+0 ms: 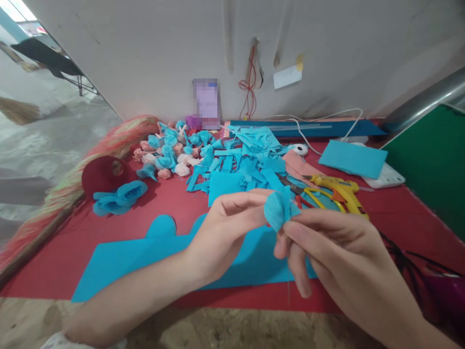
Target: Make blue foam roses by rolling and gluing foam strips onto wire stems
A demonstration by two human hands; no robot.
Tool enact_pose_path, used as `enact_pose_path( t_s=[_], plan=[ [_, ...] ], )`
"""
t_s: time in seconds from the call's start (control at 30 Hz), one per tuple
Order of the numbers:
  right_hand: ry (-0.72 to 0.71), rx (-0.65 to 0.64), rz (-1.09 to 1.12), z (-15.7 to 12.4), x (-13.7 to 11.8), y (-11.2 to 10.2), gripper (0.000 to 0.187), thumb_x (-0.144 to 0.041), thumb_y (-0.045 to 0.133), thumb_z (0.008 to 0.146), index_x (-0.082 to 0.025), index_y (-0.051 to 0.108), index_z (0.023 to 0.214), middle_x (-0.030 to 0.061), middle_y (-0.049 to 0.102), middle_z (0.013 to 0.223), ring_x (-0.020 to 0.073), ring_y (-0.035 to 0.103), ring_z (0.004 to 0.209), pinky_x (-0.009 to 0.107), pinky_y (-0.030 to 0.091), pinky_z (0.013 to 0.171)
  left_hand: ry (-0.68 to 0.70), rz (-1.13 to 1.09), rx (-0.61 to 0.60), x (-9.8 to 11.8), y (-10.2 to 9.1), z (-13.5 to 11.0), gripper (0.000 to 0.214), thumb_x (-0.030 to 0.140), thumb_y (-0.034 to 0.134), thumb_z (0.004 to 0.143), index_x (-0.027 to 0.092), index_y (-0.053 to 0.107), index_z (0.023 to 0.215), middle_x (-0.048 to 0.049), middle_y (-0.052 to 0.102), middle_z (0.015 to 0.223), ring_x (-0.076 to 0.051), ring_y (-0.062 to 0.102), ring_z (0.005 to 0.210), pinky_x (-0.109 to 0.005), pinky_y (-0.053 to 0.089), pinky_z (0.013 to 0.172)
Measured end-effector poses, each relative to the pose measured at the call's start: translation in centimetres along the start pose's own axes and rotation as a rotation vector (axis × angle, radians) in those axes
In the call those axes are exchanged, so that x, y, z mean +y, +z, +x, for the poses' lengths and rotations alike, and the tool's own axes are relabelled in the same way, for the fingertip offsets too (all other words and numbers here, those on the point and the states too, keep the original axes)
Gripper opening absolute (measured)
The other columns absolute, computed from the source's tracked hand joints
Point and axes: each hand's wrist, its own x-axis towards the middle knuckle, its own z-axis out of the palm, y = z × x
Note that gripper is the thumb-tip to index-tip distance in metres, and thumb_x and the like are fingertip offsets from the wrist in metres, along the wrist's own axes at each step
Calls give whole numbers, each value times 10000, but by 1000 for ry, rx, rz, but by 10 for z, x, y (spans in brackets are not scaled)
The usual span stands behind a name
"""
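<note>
Between both hands is a small blue paper flower (278, 212), held up over the near part of the table. Its left side is gripped by the fingers of my left hand (236, 220), partly hidden behind the paper. My right hand (327, 237) pinches the flower's base between thumb and index finger, its other fingers curled below. A thin wire (288, 286) hangs down from under the right fingers. Beneath the hands lies a large blue paper sheet (119, 259) with rounded blue pieces at its far edge.
Blue paper scraps (250, 165) and finished blue, pink and white paper flowers (169, 150) pile up at the back. A yellow glue gun (345, 189) lies at right near a pink paper piece (298, 167). A dark red cone (105, 177) and larger blue flowers (119, 198) sit left, beside a broom (69, 186).
</note>
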Motion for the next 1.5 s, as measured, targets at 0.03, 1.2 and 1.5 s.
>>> enact_pose_path(
  t_s=[0.03, 1.2, 1.5],
  plan=[
    [8, 4, 7, 0, 0, 0, 249, -337, 632, 771, -221, 647, 551, -67, 539, 355, 57, 493, 299, 197, 483, 520, -4, 1, 4, 0, 0, 0, 97, 193, 662, 703, 186, 744, 651, -5, 612, 765, -101, 543, 722, -176, 466, 697],
    [-88, -126, 72, 0, 8, -5, 154, -288, 618, 832, -253, 693, 702, -70, 655, 524, 41, 582, 381, 148, 498, 568, 165, 188, 35, 2, 1, -4, 53, 208, 705, 699, 185, 720, 655, 5, 589, 762, -107, 538, 746, -227, 442, 661],
    [-94, -110, 17, 0, 9, -5, 172, -305, 611, 833, -241, 681, 689, -61, 638, 491, 56, 572, 372, 170, 500, 545, 170, 200, 40, 2, 1, -4, 101, 188, 687, 713, 176, 676, 613, 11, 574, 762, -95, 526, 722, -214, 442, 631]
  ],
)
